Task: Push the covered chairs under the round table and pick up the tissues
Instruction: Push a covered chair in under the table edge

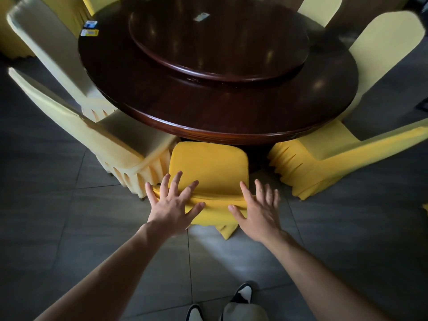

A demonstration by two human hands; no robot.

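Note:
A yellow-covered chair (208, 167) stands right in front of me, its seat partly under the near rim of the dark round table (162, 105). My left hand (172, 205) lies flat with fingers spread on the top of the chair's back at its left end. My right hand (260, 212) rests the same way at the right end. Neither hand grips anything. Two small tissue packs (90, 28) lie on the table's far left edge. Another small packet (201, 16) sits on the raised turntable (220, 42).
More covered chairs ring the table: two pale ones (76, 112) on the left, pulled out at an angle, and yellow ones (324, 158) on the right. The floor is grey tile (69, 228). My shoes (240, 295) show at the bottom.

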